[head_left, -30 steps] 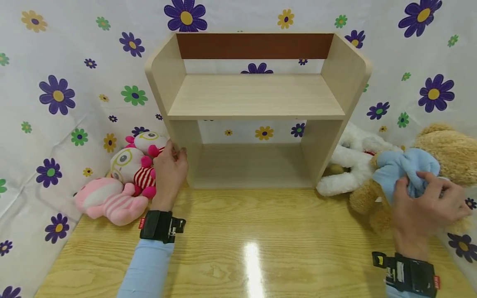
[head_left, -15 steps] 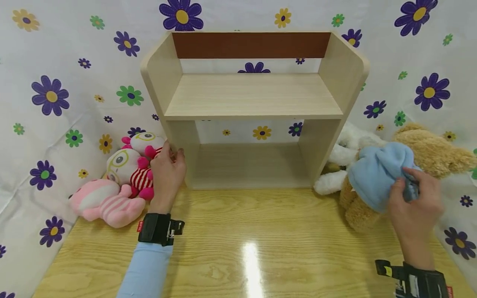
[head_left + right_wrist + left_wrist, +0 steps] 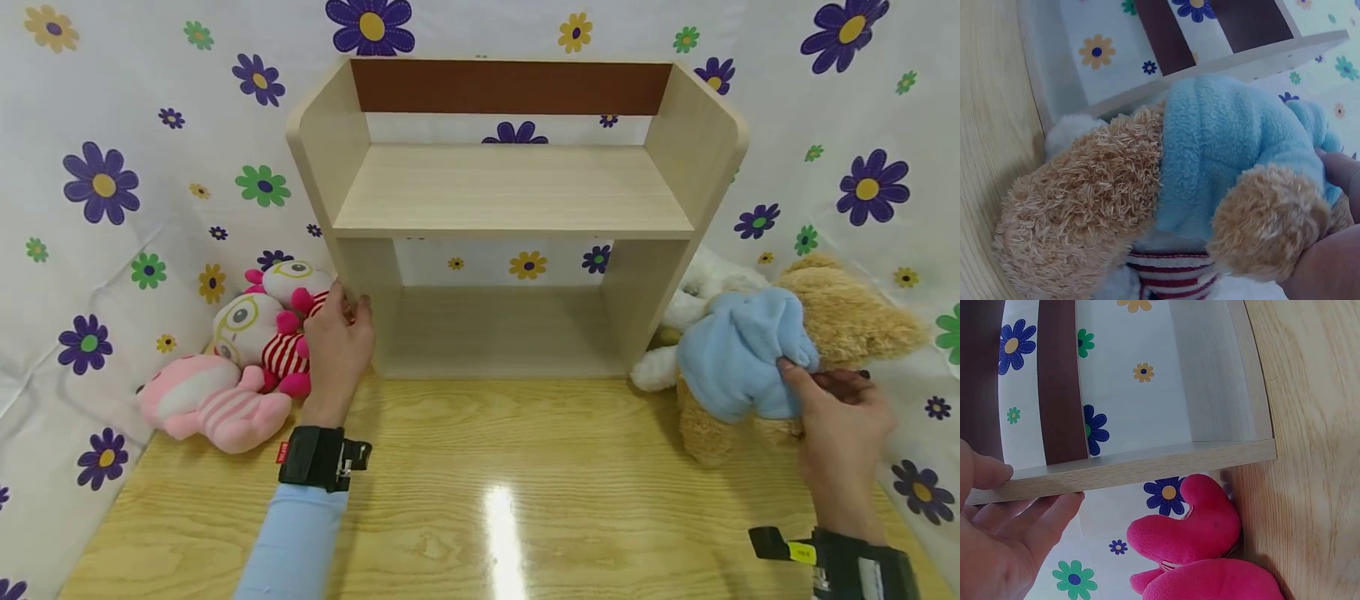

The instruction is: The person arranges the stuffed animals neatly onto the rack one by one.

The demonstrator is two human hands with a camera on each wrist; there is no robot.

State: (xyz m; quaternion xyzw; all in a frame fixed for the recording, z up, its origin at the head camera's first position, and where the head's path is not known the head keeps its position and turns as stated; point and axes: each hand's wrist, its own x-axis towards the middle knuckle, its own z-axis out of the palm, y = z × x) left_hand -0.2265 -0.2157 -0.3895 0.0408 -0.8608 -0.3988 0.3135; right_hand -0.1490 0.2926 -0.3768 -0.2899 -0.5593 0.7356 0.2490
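A light wooden two-tier shelf stands at the back of the table. My left hand holds the front edge of its left side panel, thumb on one face and fingers on the other in the left wrist view. On the right, my right hand pinches the blue hoodie of a tan teddy bear. The bear leans sideways beside the shelf's right panel, its head pointing right. Behind it a white plush toy is mostly hidden. My right fingertips are partly hidden behind the bear.
Left of the shelf are a light pink plush and two plush toys with striped bodies, the lower plush and the upper plush. The wooden table extends in front. A flower-print cloth hangs behind and at both sides.
My right hand has shifted the teddy bear left, closer to the shelf and over more of the white plush, and changed its hold on the hoodie. My left hand stays on the panel.
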